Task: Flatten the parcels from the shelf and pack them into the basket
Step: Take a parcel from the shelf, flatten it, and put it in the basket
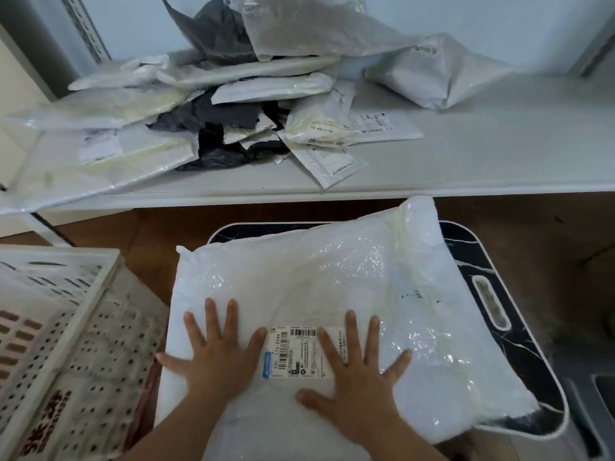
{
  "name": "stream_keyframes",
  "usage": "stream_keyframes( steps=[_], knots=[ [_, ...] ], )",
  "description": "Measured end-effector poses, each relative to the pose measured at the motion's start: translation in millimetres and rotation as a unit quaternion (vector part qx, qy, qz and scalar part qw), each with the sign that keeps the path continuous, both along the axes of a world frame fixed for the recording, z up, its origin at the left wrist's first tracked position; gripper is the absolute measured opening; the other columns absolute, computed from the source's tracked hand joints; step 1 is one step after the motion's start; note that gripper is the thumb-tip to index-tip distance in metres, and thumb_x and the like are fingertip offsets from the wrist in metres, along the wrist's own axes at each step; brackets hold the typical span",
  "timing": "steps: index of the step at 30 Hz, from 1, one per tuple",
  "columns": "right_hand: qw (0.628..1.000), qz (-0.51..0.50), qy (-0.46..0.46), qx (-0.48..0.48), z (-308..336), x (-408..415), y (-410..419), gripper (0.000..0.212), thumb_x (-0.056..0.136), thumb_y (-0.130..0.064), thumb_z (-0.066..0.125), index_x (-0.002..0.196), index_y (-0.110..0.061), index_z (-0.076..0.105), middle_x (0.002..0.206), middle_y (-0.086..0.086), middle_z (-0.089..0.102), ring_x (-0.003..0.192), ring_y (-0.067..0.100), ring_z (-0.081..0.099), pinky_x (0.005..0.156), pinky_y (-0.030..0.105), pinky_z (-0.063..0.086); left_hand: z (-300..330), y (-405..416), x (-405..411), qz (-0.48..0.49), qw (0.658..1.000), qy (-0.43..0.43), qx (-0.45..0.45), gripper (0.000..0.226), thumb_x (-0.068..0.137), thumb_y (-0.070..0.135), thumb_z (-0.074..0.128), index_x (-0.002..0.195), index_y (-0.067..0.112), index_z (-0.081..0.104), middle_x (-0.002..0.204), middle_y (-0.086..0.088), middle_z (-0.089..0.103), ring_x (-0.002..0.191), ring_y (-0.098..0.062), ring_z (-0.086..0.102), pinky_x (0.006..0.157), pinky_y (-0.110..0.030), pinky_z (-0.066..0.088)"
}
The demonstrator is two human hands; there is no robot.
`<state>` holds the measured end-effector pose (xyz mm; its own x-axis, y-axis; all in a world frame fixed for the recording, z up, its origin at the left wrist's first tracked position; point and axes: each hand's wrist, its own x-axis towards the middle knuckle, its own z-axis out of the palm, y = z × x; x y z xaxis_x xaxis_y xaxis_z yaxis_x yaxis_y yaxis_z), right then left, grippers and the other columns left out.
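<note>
On the dark marble-patterned table (519,331) at the lower centre, we find a large white parcel (349,294) lying flat, its plastic skin wrinkled and glossy. It covers most of the table top; the table's pale rim and a slot-shaped handle cut-out show past the parcel's right edge.

We record both hands pressing down on the near part of this parcel. The left hand (218,351) lies palm down with fingers straight and spread wide, its thumb reaching toward the parcel's left edge. The right hand (356,371) lies likewise, flat and splayed, holding nothing. Between the two hands sits a white shipping label (296,352) with barcodes; the right hand's fingers overlap its right side, and the left hand's nearest finger reaches its left edge.

To the left of the table, just beside it, stands a pale perforated basket (66,327), tilted in our view, with red characters printed on its near wall. We cannot tell what it contains.

Beyond the table, a pale grey shelf (482,154) runs across the view. On it lies a loose heap of parcels (206,104), white, grey and black, overlapping one another; several hang over the shelf's front edge at the left. One puffy grey parcel (439,68) lies apart at the right rear.
</note>
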<state>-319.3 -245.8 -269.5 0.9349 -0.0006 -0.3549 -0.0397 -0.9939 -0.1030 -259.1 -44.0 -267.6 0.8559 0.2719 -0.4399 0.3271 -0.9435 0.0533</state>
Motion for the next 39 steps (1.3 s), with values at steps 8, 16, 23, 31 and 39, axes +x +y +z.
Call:
stream_keyframes(
  steps=[8,16,23,31,39],
  knots=[
    [0.991,0.13,0.014,-0.008,22.3,13.9,-28.5,0.1,0.057,-0.101,0.02,0.145,-0.058,-0.001,0.159,0.002,-0.024,0.141,0.03,-0.03,0.097,0.078,-0.013,30.4,-20.3,-33.2,0.05,0.996,0.043,0.053,0.077,0.087,0.072,0.016,0.149,0.026,0.018,0.159,-0.01,0.006,0.145,-0.036,-0.005,0.107,-0.071,0.003],
    [0.992,-0.057,0.106,0.035,31.8,5.2,-17.3,0.115,0.055,-0.097,0.035,0.134,-0.051,-0.034,0.14,-0.001,-0.051,0.129,0.033,-0.046,0.093,0.08,-0.011,57.4,-53.5,32.1,-0.271,0.96,-0.058,-0.044,0.078,0.088,0.071,0.031,0.149,0.043,-0.008,0.158,0.002,-0.024,0.143,-0.032,-0.025,0.111,-0.064,-0.007],
    [0.985,-0.085,0.146,0.028,20.9,12.5,-16.4,0.126,0.034,-0.097,0.032,0.13,-0.052,-0.037,0.139,-0.002,-0.053,0.126,0.031,-0.05,0.084,0.081,-0.018,28.1,-58.7,59.0,-0.296,0.953,0.062,-0.015,0.102,0.069,0.083,0.047,0.145,0.05,-0.012,0.157,0.007,-0.025,0.144,-0.037,-0.015,0.107,-0.071,-0.001],
    [0.993,-0.084,0.063,0.051,18.5,18.8,-16.7,0.098,0.052,-0.103,0.021,0.139,-0.06,0.023,0.16,0.005,0.014,0.146,0.036,0.006,0.083,0.089,0.003,40.7,-67.5,114.3,-0.265,0.954,-0.139,0.036,0.102,0.069,0.083,0.048,0.15,0.035,0.009,0.158,-0.007,0.011,0.146,-0.031,0.006,0.117,-0.052,0.004],
    [0.99,-0.116,-0.08,0.007,41.1,76.4,-43.7,0.084,0.08,-0.083,0.012,0.152,-0.038,0.004,0.161,0.009,0.002,0.147,0.035,-0.005,0.108,0.065,-0.006,27.6,-55.9,120.0,-0.226,0.974,0.01,0.001,0.116,0.064,0.083,0.056,0.151,0.034,-0.002,0.16,-0.001,0.0,0.147,-0.028,0.004,0.111,-0.066,0.011]
  ],
)
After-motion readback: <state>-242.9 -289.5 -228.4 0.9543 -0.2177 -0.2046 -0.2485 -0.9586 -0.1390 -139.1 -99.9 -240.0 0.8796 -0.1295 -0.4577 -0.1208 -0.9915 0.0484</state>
